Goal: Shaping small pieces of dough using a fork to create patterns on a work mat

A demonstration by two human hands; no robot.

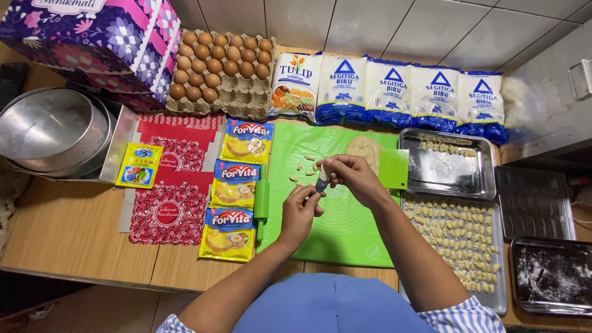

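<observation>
- Head view: both hands meet over the green mat (345, 228), at about its centre.
- Right hand (353, 176) is closed around a small blue tool (322, 184) with a dough bit (323, 173) at its top; its long axis runs 12 to 6.
- Left hand (300, 209), at 7 o'clock from the tool, pinches its lower end.
- Cut pieces (305, 168) lie at 10 o'clock; filled tray (501, 290) at 4 o'clock.

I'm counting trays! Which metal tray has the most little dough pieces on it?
The big tray beside the green mat; rows of pieces cover it, unlike the others.
</observation>
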